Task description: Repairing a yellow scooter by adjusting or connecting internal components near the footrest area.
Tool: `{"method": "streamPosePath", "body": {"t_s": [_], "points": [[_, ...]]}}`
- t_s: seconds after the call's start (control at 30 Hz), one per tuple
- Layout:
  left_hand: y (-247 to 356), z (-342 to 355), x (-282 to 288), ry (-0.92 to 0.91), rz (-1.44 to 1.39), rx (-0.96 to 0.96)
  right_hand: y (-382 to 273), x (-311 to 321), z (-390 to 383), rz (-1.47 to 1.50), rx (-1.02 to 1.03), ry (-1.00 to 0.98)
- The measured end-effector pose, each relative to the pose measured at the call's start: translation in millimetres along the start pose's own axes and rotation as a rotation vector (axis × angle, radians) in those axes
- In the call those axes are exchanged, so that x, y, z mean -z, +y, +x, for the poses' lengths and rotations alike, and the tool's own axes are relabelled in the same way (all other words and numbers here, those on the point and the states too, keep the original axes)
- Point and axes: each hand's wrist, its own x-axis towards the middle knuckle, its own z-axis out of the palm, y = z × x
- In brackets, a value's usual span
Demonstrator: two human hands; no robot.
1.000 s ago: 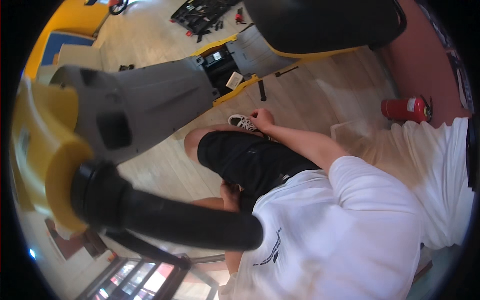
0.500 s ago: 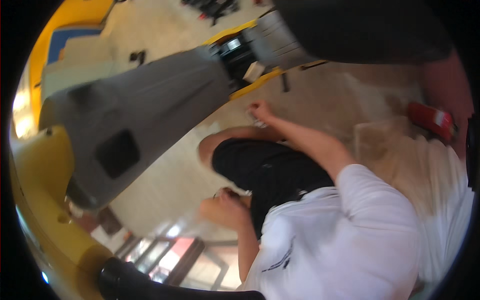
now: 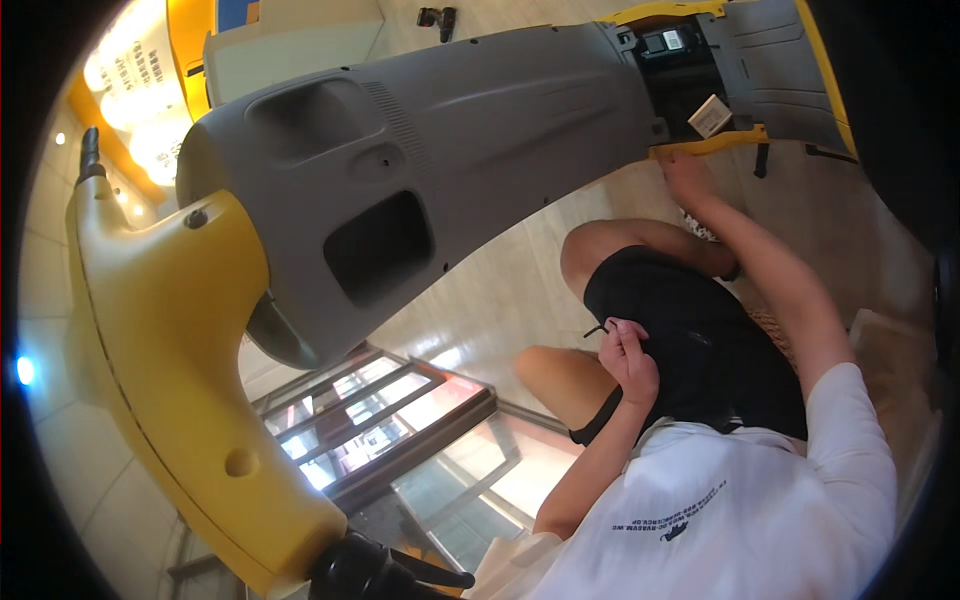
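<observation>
Left fingers closed on thin dark rod; right fingers now at yellow trim, earlier apart; opening and hold unclear.

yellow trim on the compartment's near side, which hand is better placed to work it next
Probably the right hand: it is at the yellow trim, though contact is unclear. The left hand is farther off, over the black shorts, holding a thin dark piece.

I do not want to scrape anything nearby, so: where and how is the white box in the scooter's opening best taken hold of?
Probably best: come from above and pinch the white box by two opposite edges, at the end farther from the yellow rim. It lies askew with a broad face up, nothing covers it, and the rim runs close by its other end.
</observation>
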Motion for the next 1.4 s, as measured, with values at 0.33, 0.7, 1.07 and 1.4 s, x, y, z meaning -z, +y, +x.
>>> {"method": "streamPosePath", "body": {"t_s": [0.33, 0.7, 1.07, 1.4], "points": [[8.8, 2.7, 3.2, -0.057, 0.11, -0.088, -0.2, -5.4, -11.3, -0.399, 0.25, 0.056], [7.0, 1.2, -2.7, -0.039, 0.132, -0.191, 30.9, -32.9, -11.9, -0.16, 0.231, -0.069], [49.2, 31.5, 0.7, -0.156, 0.174, 0.139, 19.3, 18.5, -28.7, 0.072, 0.064, -0.029], [19.7, 161.8, -100.2, -0.778, -0.193, 0.778, -69.4, 87.9, -90.6, 1.487, -0.15, -0.037]]}}
